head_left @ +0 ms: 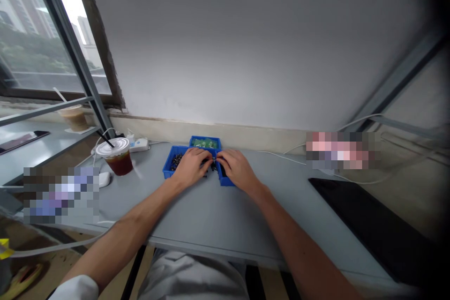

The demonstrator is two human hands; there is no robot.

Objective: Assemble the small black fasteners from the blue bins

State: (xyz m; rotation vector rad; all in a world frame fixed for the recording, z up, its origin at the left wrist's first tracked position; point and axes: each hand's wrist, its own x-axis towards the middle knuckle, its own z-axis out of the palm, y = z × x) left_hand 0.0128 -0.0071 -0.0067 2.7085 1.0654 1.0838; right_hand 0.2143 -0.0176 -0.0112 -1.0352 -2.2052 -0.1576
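My left hand is over the right part of a blue bin that holds many small dark pieces. Its fingers are pinched together, pointing right. My right hand is above a second blue bin, which it mostly covers, and its thumb and fingers are also pinched. The two sets of fingertips almost meet. Small dark pieces show around them, but what each hand grips is too small to make out. Behind the hands stands a third blue bin with flat green pieces.
A lidded cup of dark drink with a straw stands at left, near a white power strip and a white case. On the right lies a black flat panel. White cables run along the wall.
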